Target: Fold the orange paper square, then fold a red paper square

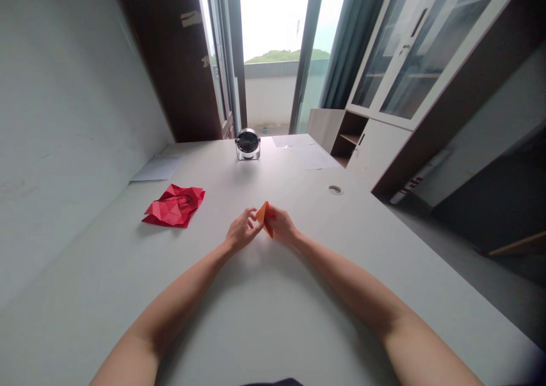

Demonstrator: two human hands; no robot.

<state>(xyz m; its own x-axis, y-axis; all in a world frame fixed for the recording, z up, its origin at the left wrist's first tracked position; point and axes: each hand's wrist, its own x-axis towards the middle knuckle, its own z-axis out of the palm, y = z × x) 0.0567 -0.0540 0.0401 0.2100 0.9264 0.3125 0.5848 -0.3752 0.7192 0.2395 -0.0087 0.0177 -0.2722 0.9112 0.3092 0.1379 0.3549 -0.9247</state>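
Our right hand [280, 225] pinches the orange paper [263, 211]; our left hand [241, 232] curls at its edge, whether gripping we cannot tell; light pressure serves us best

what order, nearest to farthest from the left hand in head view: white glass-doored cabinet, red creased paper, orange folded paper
1. Orange folded paper: between left hand and right hand
2. Red creased paper: to the left
3. White glass-doored cabinet: far right
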